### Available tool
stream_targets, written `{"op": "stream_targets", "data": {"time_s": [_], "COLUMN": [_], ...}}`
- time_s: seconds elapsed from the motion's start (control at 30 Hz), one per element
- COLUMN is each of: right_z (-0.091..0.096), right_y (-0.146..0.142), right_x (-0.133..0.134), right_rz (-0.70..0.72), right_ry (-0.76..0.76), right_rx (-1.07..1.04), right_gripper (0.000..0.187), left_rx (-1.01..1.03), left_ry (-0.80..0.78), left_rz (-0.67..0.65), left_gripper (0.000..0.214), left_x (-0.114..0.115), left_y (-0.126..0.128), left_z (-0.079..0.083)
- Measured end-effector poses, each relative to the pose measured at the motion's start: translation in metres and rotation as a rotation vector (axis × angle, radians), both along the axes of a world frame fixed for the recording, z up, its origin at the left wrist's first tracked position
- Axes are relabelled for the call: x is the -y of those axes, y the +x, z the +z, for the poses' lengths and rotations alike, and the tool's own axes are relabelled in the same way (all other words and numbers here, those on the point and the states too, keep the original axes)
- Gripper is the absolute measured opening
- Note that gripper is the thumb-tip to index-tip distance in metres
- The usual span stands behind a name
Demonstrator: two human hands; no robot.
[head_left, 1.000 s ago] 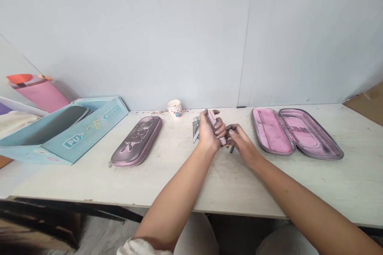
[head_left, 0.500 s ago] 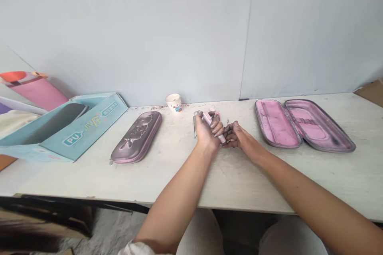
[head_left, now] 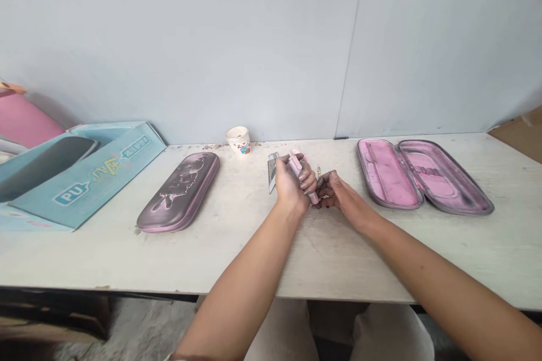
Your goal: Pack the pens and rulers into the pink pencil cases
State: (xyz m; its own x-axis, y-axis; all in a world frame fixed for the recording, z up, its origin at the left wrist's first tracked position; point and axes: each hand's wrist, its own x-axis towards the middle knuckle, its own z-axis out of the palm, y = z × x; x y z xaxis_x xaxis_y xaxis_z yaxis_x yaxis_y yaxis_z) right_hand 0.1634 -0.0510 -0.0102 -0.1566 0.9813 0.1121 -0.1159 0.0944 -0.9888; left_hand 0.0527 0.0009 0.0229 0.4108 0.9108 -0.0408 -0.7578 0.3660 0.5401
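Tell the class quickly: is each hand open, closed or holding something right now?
Left hand: closed around a pink pen-like object.
Right hand: partly curled; whether it grips anything cannot be told.

Reads "PU" in capitals on bubble label (head_left: pixel 71 194), on side wall of pale-blue box (head_left: pixel 98 198), at end nearer front edge of counter (head_left: pixel 148 262). Farther along same wall, toward back edge, carries large yellow characters (head_left: pixel 110 168), too stylised to make out. Beyond, on second bubble label (head_left: pixel 135 147), shows smaller characters, too blurred to read.
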Motion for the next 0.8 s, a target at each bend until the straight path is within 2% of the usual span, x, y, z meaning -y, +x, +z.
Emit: {"op": "stream_targets", "data": {"time_s": [0.2, 0.47, 0.8], "right_z": [0.0013, 0.0014, -0.0013], "right_y": [0.0021, 0.003, 0.0038], "right_x": [0.0003, 0.0004, -0.0038], "right_rz": [0.012, 0.019, 0.007], "right_ry": [-0.001, 0.001, -0.002], "right_rx": [0.012, 0.02, 0.04], "right_gripper": [0.048, 0.046, 0.046], "left_rx": [-0.02, -0.02, -0.013], "left_ry": [-0.016, -0.005, -0.038], "left_rz": [0.028, 0.037, 0.049], "left_gripper": [0.032, 0.022, 0.032], "left_x": [-0.0004, 0.0004, -0.0029], "left_y": [0.0043, 0.0034, 0.0014], "left_z": [0.0006, 0.0008, -0.0009]}}
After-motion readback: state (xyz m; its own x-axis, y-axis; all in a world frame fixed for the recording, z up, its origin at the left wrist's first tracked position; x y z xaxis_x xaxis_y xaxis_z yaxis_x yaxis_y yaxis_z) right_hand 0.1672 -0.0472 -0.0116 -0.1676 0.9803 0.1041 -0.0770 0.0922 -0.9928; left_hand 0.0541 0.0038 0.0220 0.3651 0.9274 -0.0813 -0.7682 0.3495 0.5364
